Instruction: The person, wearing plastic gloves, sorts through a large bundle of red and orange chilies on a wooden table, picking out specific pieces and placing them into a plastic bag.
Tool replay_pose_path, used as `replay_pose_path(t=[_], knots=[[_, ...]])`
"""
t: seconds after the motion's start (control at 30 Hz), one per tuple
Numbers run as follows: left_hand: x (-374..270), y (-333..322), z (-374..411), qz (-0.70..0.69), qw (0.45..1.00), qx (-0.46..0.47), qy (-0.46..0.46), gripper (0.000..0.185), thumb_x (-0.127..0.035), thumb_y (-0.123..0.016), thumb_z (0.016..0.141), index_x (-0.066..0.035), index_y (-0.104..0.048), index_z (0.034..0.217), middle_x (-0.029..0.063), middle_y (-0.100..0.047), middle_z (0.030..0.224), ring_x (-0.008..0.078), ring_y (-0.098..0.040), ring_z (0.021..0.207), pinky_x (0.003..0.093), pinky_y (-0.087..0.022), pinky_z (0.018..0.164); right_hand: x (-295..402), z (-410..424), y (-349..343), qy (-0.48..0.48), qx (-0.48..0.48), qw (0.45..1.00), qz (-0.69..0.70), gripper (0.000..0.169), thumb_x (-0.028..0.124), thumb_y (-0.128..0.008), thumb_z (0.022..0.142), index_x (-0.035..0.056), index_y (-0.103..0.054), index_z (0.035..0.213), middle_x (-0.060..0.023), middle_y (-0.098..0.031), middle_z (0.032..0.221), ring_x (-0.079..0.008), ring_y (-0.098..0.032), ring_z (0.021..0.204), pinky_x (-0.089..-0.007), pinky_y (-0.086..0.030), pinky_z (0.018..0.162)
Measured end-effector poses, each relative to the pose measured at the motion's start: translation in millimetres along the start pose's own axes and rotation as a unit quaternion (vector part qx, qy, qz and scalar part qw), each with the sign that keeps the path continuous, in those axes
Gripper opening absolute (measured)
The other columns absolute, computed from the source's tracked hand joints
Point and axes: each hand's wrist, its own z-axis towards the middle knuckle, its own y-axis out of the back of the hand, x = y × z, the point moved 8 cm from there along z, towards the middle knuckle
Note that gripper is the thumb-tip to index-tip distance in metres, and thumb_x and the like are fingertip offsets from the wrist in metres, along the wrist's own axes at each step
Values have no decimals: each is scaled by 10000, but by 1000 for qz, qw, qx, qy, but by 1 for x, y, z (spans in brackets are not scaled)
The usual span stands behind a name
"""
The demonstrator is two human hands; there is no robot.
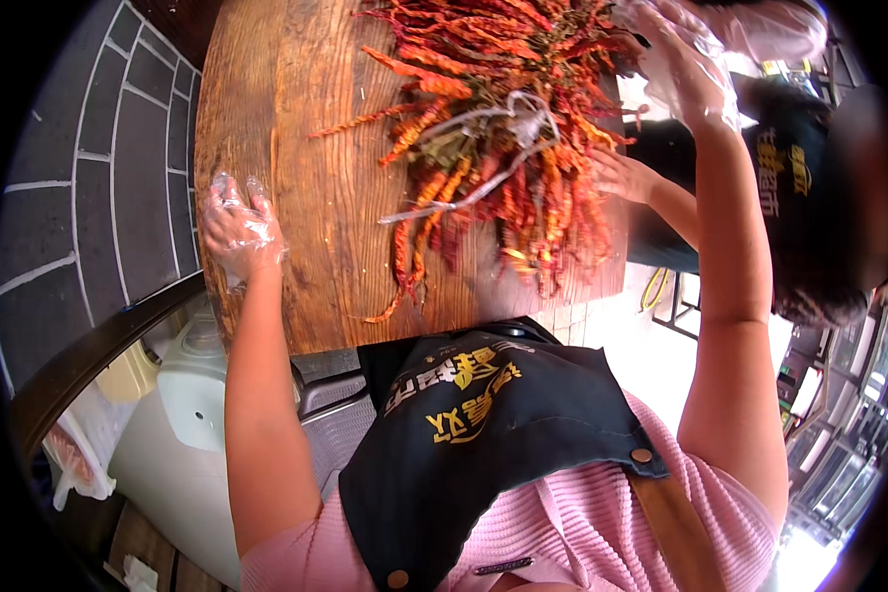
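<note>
A large heap of dried red chillies [481, 52] with stems and leaves lies across the wooden table [318, 274]. A pale plastic tie [481, 189] runs loosely over the chillies, with a knotted clump near its upper end. My left hand [244, 229], in a clear disposable glove, rests on the table's left side with fingers apart, away from the chillies. In a similar glove, my right hand [681, 70] reaches to the heap's upper right side; blur and the glove hide whether its fingers grip anything.
At the right, a co-worker in a dark apron [784, 170] leans in; that person's hand [621, 174] touches the chillies. Another plastic-covered hand or forearm [777, 29] is at the top right. A tiled wall [144, 140] borders the table's left side. Below stand a pale bin [185, 459] and a chair [340, 429].
</note>
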Motion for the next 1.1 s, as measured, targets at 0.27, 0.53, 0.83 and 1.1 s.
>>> replay_pose_path(t=[0.27, 0.53, 0.83, 1.1], knots=[[0, -7, -2, 14, 1000, 15, 10, 461, -376, -493, 877, -171, -513, 1289, 68, -436, 1364, 274, -380, 1282, 437, -298, 1050, -2, -111, 79, 63, -77, 989, 108, 346, 240, -516, 935, -3, -558, 1178, -154, -575, 1221, -256, -555, 1146, -347, -408, 982], [2, -12, -2, -23, 1000, -5, -12, 492, -370, -498, 871, -151, -497, 1312, 114, -419, 1379, 309, -359, 1294, 466, -284, 1068, -58, -198, -40, -145, -19, 989, -1, 468, 283, -675, 828, 34, -556, 1206, -131, -590, 1186, -231, -593, 1019, -345, -439, 938], [-4, -8, -10, -36, 997, 42, -56, 521, -352, -450, 895, -131, -433, 1367, 140, -339, 1446, 335, -300, 1338, 476, -240, 1094, -118, -230, -146, -274, 110, 861, -414, 1008, 329, -720, 734, 305, -42, 1480, -220, -34, 1523, -393, -217, 1375, -458, -326, 1071], [-3, -5, -16, -77, 975, 176, -111, 588, -386, -417, 909, -156, -313, 1439, 139, -200, 1516, 325, -179, 1392, 447, -129, 1129, -115, -223, -155, -289, 93, 840, -450, 861, 266, -678, 755, 225, -199, 1469, -252, -216, 1462, -380, -313, 1329, -424, -359, 1050]])
